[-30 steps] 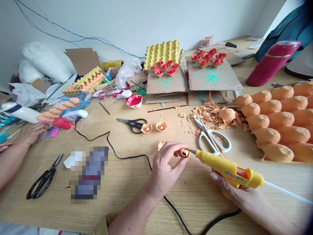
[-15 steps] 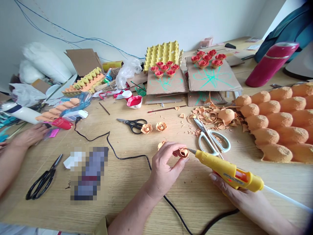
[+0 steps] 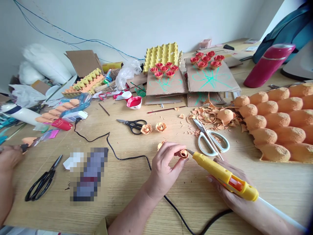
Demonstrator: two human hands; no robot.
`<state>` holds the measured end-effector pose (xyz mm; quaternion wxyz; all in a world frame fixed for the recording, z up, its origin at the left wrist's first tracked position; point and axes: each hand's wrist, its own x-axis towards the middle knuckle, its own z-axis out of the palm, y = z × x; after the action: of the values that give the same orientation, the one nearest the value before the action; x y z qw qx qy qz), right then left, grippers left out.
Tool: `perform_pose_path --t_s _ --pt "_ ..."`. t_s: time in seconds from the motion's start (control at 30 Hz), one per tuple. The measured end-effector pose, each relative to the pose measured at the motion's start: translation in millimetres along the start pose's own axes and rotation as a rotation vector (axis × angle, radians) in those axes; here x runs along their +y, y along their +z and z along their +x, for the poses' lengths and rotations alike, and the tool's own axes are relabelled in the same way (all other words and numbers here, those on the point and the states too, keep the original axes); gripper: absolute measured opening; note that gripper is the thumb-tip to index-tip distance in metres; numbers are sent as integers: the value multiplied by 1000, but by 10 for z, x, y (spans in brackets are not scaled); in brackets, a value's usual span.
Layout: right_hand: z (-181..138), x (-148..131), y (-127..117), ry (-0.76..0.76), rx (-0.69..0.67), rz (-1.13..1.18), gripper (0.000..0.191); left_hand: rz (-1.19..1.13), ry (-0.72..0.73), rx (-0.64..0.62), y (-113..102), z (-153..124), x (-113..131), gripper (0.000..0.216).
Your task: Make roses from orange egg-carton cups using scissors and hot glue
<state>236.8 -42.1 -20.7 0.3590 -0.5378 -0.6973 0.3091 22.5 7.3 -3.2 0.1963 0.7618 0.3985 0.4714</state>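
Between thumb and fingers, my left hand [image 3: 162,168] pinches a small orange egg-carton flower [image 3: 183,153]. My right hand [image 3: 228,187] is wrapped round a yellow hot glue gun [image 3: 222,173], with a white glue stick [image 3: 281,210] coming out of its back end. The gun's metal nozzle reaches the right side of the flower; whether it touches cannot be made out. Just behind my left fingers a partly hidden orange flower [image 3: 160,145] lies on the table. Two finished-looking orange flowers, a left one [image 3: 146,129] and a right one [image 3: 161,126], lie farther back.
White-handled scissors [image 3: 213,142] lie beside carton scraps [image 3: 207,117] and a large orange egg tray [image 3: 276,127]. Black scissors [image 3: 133,125] lie mid-table. Red flowers stand on cardboard [image 3: 212,78] behind. A black cord [image 3: 133,157] crosses the table. At left, another person's hand [image 3: 11,156] holds something dark.
My right hand has tilted the glue gun more steeply and shifted it slightly left. The flower has turned a little in my left fingers. The other person's hand has pulled back left.
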Motion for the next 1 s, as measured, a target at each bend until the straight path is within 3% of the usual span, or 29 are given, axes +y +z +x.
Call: perform_pose_path --t_s 0.17,0.27,0.43,0.57,0.67,0.87,1.0 --pt "-24 26 9 -59 -27 -14 21 79 88 -24 -8 8 3 26" --pt "-25 4 -23 -24 -43 19 19 14 43 -8 -5 21 0 25" --pt "-69 -37 -45 138 21 175 25 -167 -130 35 -8 33 -9 22" --pt "-133 -73 -41 389 113 311 39 -243 -196 23 8 18 -7 20" --pt "-123 -59 -68 513 68 460 40 -269 -201 6 24 4 3 22" --pt "-17 101 -83 385 -123 679 40 -282 -204 6 31 0 32 25" --pt "-8 135 -53 359 -159 720 37 -314 -202 14 36 -2 29 24"
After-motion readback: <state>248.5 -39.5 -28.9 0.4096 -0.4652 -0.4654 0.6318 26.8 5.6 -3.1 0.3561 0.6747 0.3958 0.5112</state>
